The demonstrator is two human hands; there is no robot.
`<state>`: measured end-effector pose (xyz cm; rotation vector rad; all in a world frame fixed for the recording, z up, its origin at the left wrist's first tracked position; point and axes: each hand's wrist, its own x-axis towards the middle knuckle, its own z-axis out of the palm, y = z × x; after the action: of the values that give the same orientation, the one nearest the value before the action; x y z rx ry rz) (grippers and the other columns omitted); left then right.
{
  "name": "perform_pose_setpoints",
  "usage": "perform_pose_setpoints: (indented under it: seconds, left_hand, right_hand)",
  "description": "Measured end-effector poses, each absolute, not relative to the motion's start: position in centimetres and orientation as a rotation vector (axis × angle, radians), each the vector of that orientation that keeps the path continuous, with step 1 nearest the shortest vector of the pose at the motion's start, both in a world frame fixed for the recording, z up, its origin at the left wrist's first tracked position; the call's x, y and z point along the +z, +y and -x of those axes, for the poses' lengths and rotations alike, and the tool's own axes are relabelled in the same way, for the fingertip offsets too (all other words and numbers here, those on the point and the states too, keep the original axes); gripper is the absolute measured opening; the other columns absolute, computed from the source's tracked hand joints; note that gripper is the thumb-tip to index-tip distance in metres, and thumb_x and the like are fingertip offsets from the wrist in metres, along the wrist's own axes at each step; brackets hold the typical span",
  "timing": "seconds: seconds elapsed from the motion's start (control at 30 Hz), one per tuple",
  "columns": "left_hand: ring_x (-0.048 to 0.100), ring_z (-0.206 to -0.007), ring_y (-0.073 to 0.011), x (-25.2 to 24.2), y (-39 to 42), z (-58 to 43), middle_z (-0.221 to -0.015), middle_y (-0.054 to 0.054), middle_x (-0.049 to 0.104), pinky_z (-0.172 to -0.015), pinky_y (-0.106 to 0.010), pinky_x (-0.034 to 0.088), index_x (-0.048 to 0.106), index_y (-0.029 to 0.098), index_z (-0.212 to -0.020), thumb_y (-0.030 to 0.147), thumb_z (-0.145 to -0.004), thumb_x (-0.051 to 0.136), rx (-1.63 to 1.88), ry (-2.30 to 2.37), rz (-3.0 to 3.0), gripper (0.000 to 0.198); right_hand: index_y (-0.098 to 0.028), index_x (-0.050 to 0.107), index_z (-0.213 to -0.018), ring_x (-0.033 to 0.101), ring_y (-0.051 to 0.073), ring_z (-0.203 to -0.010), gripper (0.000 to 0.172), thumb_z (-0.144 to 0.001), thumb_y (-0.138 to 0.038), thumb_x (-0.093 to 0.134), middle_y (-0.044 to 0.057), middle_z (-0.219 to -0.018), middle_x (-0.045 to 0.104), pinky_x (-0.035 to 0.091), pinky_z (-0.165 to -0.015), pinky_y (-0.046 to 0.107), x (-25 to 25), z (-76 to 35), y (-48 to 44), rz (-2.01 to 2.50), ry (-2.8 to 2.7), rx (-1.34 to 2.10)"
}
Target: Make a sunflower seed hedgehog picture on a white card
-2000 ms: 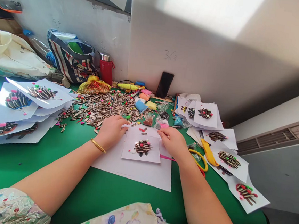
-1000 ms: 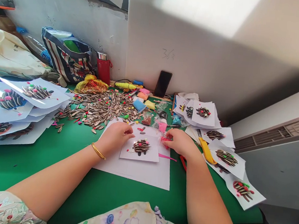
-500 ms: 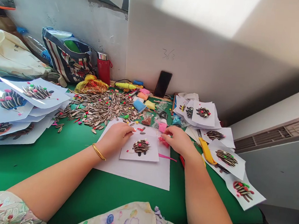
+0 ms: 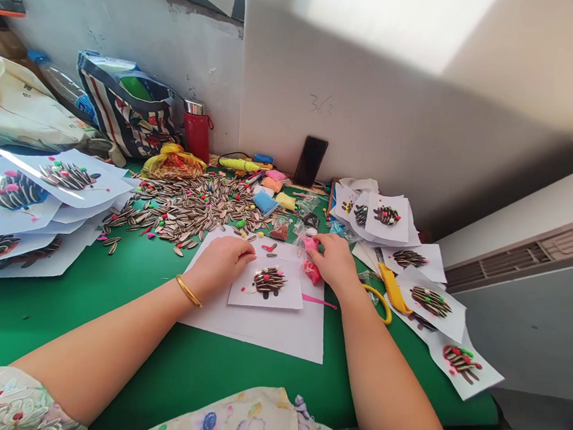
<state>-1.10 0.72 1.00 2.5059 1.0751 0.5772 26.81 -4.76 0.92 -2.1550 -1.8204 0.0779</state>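
Observation:
A small white card point(image 4: 239, 296) bears a hedgehog picture point(image 4: 269, 281) made of striped sunflower seeds with red, pink and pale clay dots. It rests on a larger white sheet point(image 4: 300, 340). My left hand point(image 4: 219, 261), with a gold bangle at the wrist, lies by the card's upper left corner, thumb and fingertips pinched; what they hold, if anything, is too small to see. My right hand point(image 4: 335, 263) has its thumb and fingers closed on a bag of pink clay point(image 4: 309, 244). Just below these fingers lies red clay point(image 4: 312, 273).
A heap of sunflower seeds point(image 4: 191, 207) covers the table's back. Finished seed cards point(image 4: 83, 180) are stacked left; others point(image 4: 432, 301) lie right, beside a yellow cutter point(image 4: 394, 288) and yellow-handled scissors point(image 4: 383, 304). A phone point(image 4: 310, 161) leans on the wall. A pink tool point(image 4: 320, 301) lies near the card.
My right hand has moved slightly up and left, from above the red clay onto the pink clay bag. Yellow scissor handles now show beside the forearm. My left hand stays almost in place.

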Motion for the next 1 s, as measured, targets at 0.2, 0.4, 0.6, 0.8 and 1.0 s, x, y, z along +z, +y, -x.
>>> perform_pose_setpoints:
  seconds: [0.2,0.4,0.6,0.8,1.0]
  left_hand:
    - [0.064,-0.083,-0.0239,1.0,0.7,1.2,-0.085,-0.006,0.072,-0.073,-0.035,0.046,0.069,0.019,-0.085,0.03,-0.091,0.054,0.57,1.085,-2.514,0.02]
    - [0.065,-0.091,-0.0251,0.6,0.8,1.2,-0.092,-0.008,0.074,-0.08,-0.038,0.049,0.074,0.017,-0.096,0.029,-0.096,0.047,0.569,1.078,-2.56,0.029]
    - [0.064,-0.089,-0.0239,0.4,0.8,1.4,-0.093,-0.009,0.071,-0.081,-0.039,0.049,0.078,0.02,-0.099,0.025,-0.092,0.052,0.613,1.062,-2.649,0.027]
    - [0.063,-0.097,-0.0267,0.4,0.4,1.2,-0.106,-0.01,0.07,-0.088,-0.043,0.049,0.076,0.02,-0.103,0.034,-0.089,0.059,0.806,1.083,-2.553,0.025]
    - [0.066,-0.093,-0.0212,1.0,-0.6,0.8,-0.099,-0.006,0.074,-0.086,-0.035,0.051,0.07,0.02,-0.103,0.034,-0.092,0.057,0.974,0.971,-2.269,0.022]
  right_hand:
    - [-0.022,0.065,-0.112,0.053,0.029,-0.113,0.027,-0.089,-0.034,0.059,0.009,-0.121,0.064,0.045,-0.092,0.042,1.2,-26.7,-5.0,2.093,-1.771,0.104]
    - [-0.023,0.062,-0.109,0.06,0.026,-0.101,0.024,-0.088,-0.034,0.058,0.007,-0.114,0.067,0.048,-0.084,0.04,1.6,-26.1,-5.4,1.979,-1.67,0.208]
    - [-0.024,0.062,-0.112,0.059,0.023,-0.109,0.025,-0.088,-0.031,0.058,0.007,-0.121,0.064,0.05,-0.087,0.035,2.3,-24.1,-6.1,1.662,-1.726,0.29]
    - [-0.024,0.063,-0.111,0.059,0.023,-0.112,0.023,-0.089,-0.027,0.06,0.008,-0.117,0.064,0.048,-0.1,0.039,2.6,-22.1,-6.6,1.485,-1.837,0.296]
    - [-0.025,0.063,-0.114,0.059,0.022,-0.113,0.026,-0.088,-0.022,0.061,0.007,-0.12,0.062,0.048,-0.101,0.038,2.6,-20.7,-7.3,1.397,-1.887,0.361]
